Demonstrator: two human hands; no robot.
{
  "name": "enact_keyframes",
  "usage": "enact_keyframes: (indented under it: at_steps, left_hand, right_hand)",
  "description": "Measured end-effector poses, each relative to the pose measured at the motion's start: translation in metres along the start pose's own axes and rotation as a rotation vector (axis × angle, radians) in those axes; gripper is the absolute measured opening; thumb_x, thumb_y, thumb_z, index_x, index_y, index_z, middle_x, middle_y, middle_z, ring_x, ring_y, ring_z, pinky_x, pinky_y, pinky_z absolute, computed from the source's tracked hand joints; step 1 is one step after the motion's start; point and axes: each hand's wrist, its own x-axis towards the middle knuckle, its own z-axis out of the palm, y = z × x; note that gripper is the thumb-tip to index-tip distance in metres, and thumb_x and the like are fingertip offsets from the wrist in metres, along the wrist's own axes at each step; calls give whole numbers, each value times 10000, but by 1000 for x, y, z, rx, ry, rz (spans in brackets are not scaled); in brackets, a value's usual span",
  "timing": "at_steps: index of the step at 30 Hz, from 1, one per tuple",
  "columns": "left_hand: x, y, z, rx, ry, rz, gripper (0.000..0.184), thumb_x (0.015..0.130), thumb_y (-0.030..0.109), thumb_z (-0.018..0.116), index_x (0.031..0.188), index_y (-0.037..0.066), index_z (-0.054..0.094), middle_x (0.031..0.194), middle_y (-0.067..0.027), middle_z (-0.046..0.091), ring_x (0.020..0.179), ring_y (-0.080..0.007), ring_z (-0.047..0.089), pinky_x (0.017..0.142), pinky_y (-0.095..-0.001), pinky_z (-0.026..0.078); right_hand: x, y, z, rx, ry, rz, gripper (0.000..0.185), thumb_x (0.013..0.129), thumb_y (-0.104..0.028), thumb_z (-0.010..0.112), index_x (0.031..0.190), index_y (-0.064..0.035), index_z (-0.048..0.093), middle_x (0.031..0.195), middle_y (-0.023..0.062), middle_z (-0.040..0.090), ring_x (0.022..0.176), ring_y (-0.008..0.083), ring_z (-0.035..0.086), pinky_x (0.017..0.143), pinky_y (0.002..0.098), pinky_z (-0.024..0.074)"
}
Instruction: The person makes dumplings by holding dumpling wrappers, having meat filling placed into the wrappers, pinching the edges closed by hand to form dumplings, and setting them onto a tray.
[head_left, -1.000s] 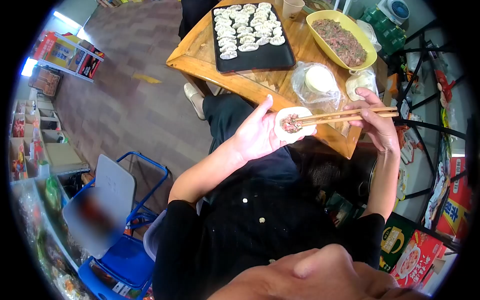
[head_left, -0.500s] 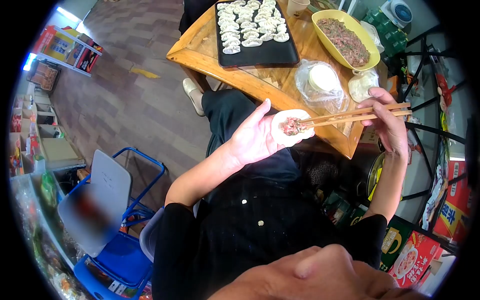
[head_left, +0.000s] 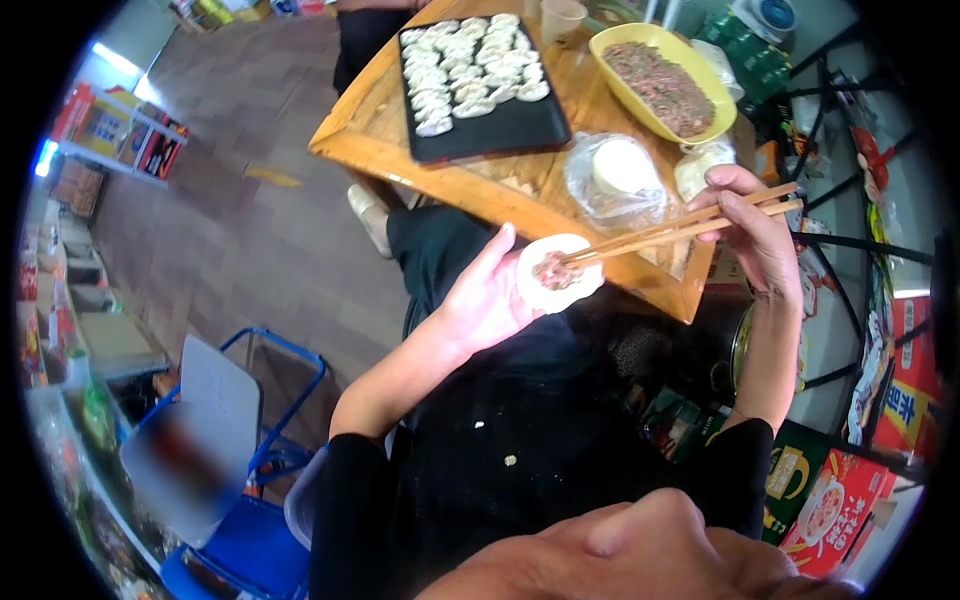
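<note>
On the fingers of my left hand rests a round dumpling wrapper, its thumb raised beside the rim. Pinkish meat filling with green bits sits in the wrapper's middle. My right hand grips a pair of wooden chopsticks, whose tips touch the filling. Beyond the hands, a stack of white wrappers lies in a clear plastic bag. A yellow bowl holds more meat filling. Rows of shaped dumplings lie on a black tray.
The wooden table has its near corner close to my right forearm. A paper cup stands behind the tray. A blue folding chair is at lower left, and a black metal rack with packets is at right.
The view has shifted, so the table and tray appear further left and slightly lower. Both hands keep their holds, and the chopstick tips stay at the filling.
</note>
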Motion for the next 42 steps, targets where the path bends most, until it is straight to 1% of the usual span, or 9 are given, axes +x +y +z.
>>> enact_keyframes:
  at_steps: [9, 19, 23, 25, 31, 32, 35, 38, 42]
  left_hand:
    - [-1, 3, 0, 24, 46, -9, 709, 1022, 494, 234, 1418, -90, 302, 1435, -263, 400, 1335, -380, 405, 1133, -450, 311]
    - [-4, -4, 1, 65, 59, -10, 690, 1024, 483, 260, 1406, -87, 331, 1424, -259, 417, 1327, -364, 422, 1129, -441, 319]
    - [-6, -10, 13, 73, 1, 5, 682, 1018, 487, 287, 1405, -73, 343, 1412, -258, 434, 1321, -373, 428, 1126, -442, 324]
    - [-9, -12, 21, 57, -19, 32, 665, 1022, 475, 287, 1393, -72, 361, 1399, -248, 453, 1309, -372, 443, 1119, -442, 336]
    - [-2, -22, 24, 138, -144, -5, 618, 1031, 444, 302, 1393, -54, 363, 1368, -200, 497, 1265, -320, 504, 1081, -425, 394]
    - [0, -28, 20, 138, -128, -14, 603, 1032, 444, 301, 1383, -40, 381, 1347, -185, 515, 1242, -302, 524, 1060, -416, 417]
    - [4, -48, -1, 260, -6, 36, 474, 1033, 424, 351, 1260, 38, 503, 1225, -109, 590, 1101, -193, 606, 932, -354, 509]
    - [2, -59, -24, 504, 161, 5, 424, 1035, 387, 373, 1224, 36, 516, 1218, -112, 591, 1133, -206, 587, 977, -365, 481]
    - [-6, -64, -31, 873, 98, 87, 419, 1039, 355, 388, 1167, -14, 541, 1032, -111, 642, 936, -189, 653, 797, -295, 550]
  right_hand:
    - [52, -17, -89, -269, 537, -354, 234, 973, -149, 531, 1133, 21, 550, 1020, 144, 664, 930, 185, 668, 777, 248, 559]
    - [141, 55, -127, -342, 524, -393, 219, 912, -130, 635, 994, 71, 661, 942, 63, 665, 767, 102, 638, 680, 217, 541]
    - [120, 47, -103, -580, 664, -295, 290, 890, -148, 653, 1091, 54, 597, 967, 54, 624, 871, 116, 613, 767, 236, 506]
    - [89, 51, -102, -550, 572, -464, 408, 862, -159, 682, 1181, 51, 539, 1027, 104, 642, 886, 163, 625, 792, 288, 503]
    - [-9, 119, 22, 80, 267, -188, 390, 999, -379, 442, 1162, -38, 535, 970, 41, 561, 907, 142, 525, 827, 299, 408]
    - [-22, 116, 51, 280, 33, -112, 450, 1006, -448, 397, 1148, -45, 535, 1029, 63, 583, 975, 180, 546, 892, 349, 414]
    - [-42, 123, 100, 753, 69, 509, 800, 943, -665, 284, 1355, -6, 470, 1363, 140, 517, 1239, 268, 503, 1040, 407, 393]
    - [-43, 147, 120, 1192, -103, 507, 833, 937, -681, 242, 1321, 14, 494, 1397, 174, 482, 1296, 308, 452, 1086, 448, 353]
    - [-53, 151, 129, 1215, -152, 475, 877, 924, -708, 127, 1333, -17, 480, 1386, 179, 491, 1291, 342, 448, 1066, 491, 365]
